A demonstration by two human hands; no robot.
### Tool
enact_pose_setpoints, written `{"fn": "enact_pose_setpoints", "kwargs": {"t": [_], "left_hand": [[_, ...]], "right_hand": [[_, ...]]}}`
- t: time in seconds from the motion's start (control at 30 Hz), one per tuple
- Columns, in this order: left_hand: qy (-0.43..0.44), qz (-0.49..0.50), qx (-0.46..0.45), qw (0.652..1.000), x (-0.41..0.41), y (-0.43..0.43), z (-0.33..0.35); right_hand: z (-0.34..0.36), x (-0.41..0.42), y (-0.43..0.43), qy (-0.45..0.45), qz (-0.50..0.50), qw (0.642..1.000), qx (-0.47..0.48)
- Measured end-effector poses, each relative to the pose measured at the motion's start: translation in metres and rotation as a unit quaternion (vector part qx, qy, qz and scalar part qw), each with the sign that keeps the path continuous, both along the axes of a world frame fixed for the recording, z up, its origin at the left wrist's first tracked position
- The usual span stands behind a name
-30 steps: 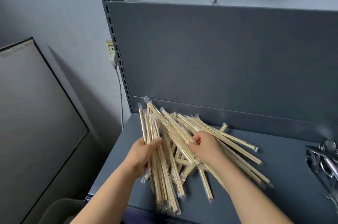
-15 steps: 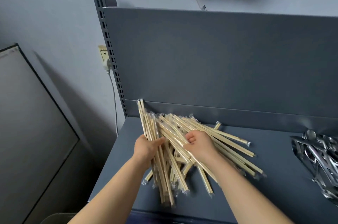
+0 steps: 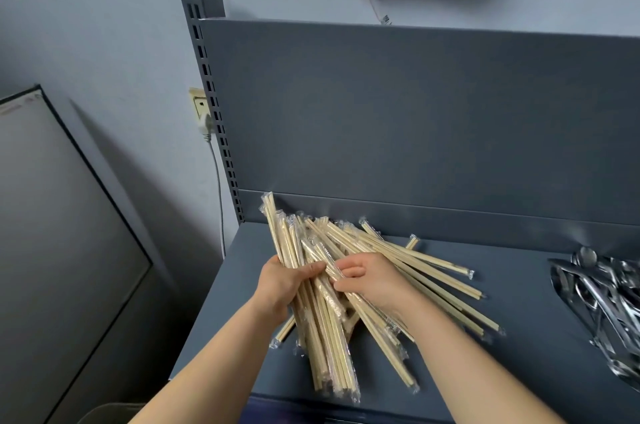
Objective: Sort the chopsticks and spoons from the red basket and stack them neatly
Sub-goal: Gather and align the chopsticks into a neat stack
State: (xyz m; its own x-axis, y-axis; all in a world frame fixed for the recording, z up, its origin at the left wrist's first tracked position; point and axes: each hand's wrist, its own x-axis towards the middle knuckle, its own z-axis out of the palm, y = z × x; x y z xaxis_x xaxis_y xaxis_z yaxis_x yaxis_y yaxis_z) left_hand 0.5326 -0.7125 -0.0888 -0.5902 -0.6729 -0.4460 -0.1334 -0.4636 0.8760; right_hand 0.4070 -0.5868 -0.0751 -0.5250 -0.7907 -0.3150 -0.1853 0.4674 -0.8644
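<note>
Several pairs of wooden chopsticks in clear plastic wrappers lie fanned out on the grey shelf [image 3: 519, 371]. My left hand [image 3: 280, 285] grips a thick bundle of chopsticks [image 3: 329, 347] that points away from me toward the back panel. My right hand [image 3: 370, 281] sits just to the right of it, fingers curled on a few wrapped chopsticks in the loose pile [image 3: 433, 281]. A heap of shiny metal spoons [image 3: 602, 302] lies at the shelf's right edge, partly cut off. No red basket is in view.
A tall grey back panel [image 3: 415, 118] rises behind the shelf, with a slotted upright post [image 3: 211, 105] at its left. A wall socket with plug and cable [image 3: 204, 118] is left of the post. A large grey board [image 3: 52, 250] leans at far left.
The bundle in my left hand has grown tighter and straighter. My right hand has drawn closer to my left hand, pushing chopsticks toward the bundle. The camera has tipped up slightly.
</note>
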Motion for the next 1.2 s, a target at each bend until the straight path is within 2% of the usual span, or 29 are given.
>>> {"fn": "enact_pose_setpoints", "kwargs": {"t": [0.2,0.47,0.6,0.87,0.93,1.03,1.13,1.2], "left_hand": [[0.071,-0.07,0.036,0.994,0.004,0.003,0.012],[0.105,-0.123,0.014,0.987,0.001,0.006,0.022],[0.104,-0.115,0.017,0.988,-0.001,0.006,0.02],[0.132,-0.086,0.028,0.987,-0.001,0.011,0.025],[0.134,-0.076,0.0,0.988,0.002,0.01,0.034],[0.133,-0.066,-0.099,0.984,0.005,0.012,0.052],[0.18,-0.074,-0.204,0.96,0.005,0.02,0.072],[0.205,-0.085,-0.24,0.945,0.005,0.028,0.077]], "right_hand": [[0.01,0.004,0.005,0.0,0.031,0.999,-0.014],[0.016,0.009,0.004,-0.027,0.019,0.999,-0.033],[0.014,0.012,0.001,0.023,-0.001,0.999,-0.027],[0.017,0.015,0.009,0.02,-0.001,0.997,-0.07],[0.022,0.014,0.014,0.017,-0.001,0.997,-0.078],[0.035,0.012,0.02,-0.005,0.0,0.994,-0.11],[0.049,0.007,0.025,0.001,0.008,0.99,-0.143],[0.056,0.003,0.031,0.008,0.022,0.989,-0.143]]}}
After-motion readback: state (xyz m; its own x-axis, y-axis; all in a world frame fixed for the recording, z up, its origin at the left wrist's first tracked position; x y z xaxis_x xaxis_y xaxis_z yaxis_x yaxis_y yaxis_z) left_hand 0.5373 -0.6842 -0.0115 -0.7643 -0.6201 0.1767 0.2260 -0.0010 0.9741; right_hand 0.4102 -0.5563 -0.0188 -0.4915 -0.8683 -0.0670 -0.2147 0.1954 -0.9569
